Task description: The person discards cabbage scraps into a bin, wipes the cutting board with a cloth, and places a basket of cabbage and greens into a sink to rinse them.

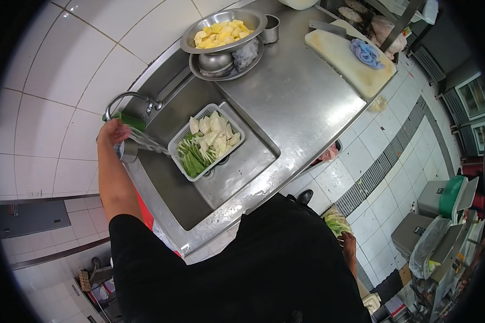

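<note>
At the sink's left edge, my left hand (114, 131) is closed round the outlet end of the curved metal faucet (125, 95). A stream of water (148, 142) runs from it towards a pale plastic basket (238, 119) standing in the sink. In the basket are white vegetable pieces (216, 131) and cut green stalks (189, 155). Low at my right side, my right hand (348, 247) hangs with loosely bent fingers, partly hidden by my dark shirt. Its fingertips overlap a bundle of leafy vegetables (337, 220) in this view.
A metal cup (127, 151) and a green object (130, 120) are near the faucet. Behind the sink, a bowl of yellow chunks (224, 33) rests on another metal basin. On the counter's right lie a cutting board (334, 46), a knife (328, 27) and a blue cloth (366, 54).
</note>
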Demonstrator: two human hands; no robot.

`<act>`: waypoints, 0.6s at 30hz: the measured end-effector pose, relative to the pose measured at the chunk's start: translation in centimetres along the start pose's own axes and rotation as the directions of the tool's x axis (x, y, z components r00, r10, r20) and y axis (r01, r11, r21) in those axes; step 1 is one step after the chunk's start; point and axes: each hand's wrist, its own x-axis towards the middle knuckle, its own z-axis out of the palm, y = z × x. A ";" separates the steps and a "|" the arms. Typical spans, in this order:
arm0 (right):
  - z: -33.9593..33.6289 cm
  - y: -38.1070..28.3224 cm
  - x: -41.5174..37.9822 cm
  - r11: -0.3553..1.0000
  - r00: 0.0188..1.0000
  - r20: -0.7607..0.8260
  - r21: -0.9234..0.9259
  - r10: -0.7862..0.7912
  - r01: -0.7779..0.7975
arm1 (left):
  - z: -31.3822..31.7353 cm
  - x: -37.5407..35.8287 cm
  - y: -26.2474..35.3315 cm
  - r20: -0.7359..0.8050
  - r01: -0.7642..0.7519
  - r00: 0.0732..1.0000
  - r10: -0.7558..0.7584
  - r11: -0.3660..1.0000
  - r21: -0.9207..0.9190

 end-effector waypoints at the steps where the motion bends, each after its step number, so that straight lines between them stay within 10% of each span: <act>1: 0.0 0.0 0.0 1.000 1.000 -0.005 -0.003 0.013 -0.013 | 0.1 0.0 0.0 -0.001 0.000 1.000 0.000 1.000 0.000; 13: -0.5 0.0 0.0 0.999 0.999 -0.016 -0.015 0.028 -0.029 | 1.3 0.8 -1.2 0.149 -0.093 0.984 0.098 0.995 -0.041; 18: -0.7 -1.1 -2.4 0.989 0.993 -0.092 -0.121 0.075 -0.086 | 7.3 -1.3 -6.4 0.239 -0.160 0.928 0.286 0.885 -0.436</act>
